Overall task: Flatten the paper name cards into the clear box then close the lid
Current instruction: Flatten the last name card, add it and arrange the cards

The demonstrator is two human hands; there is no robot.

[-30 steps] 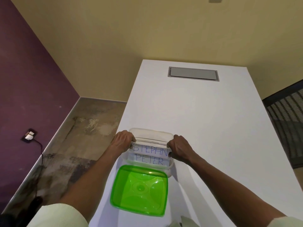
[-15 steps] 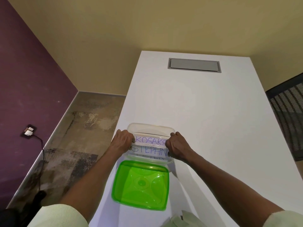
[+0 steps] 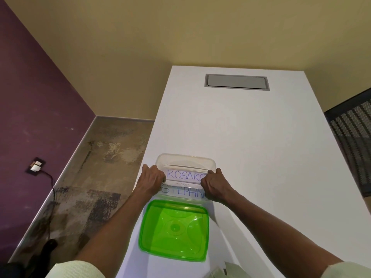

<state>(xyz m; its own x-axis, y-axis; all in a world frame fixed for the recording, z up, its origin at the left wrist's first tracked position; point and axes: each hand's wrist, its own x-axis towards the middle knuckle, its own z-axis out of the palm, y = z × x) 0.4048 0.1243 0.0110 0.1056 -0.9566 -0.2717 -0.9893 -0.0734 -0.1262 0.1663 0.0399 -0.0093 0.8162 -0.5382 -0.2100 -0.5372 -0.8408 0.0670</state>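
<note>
- Yellow walls, one purple wall, and a long white desk (image 3: 251, 137) with a grey hatch (image 3: 236, 83) at the far end; only the head view here.
- Clear box (image 3: 185, 163) sits at the near left edge of the desk, with cards (image 3: 184, 175) reading KOSAKS and STEPHN inside it.
- Left hand (image 3: 151, 180) and right hand (image 3: 214, 184) have fingers curled over the two ends of the KOSAKS card, looks like pressing it flat.
- Green lid (image 3: 173, 230) lies off, just in front of the box, so I'd say flattening is mid-way and closing is still to do.
</note>
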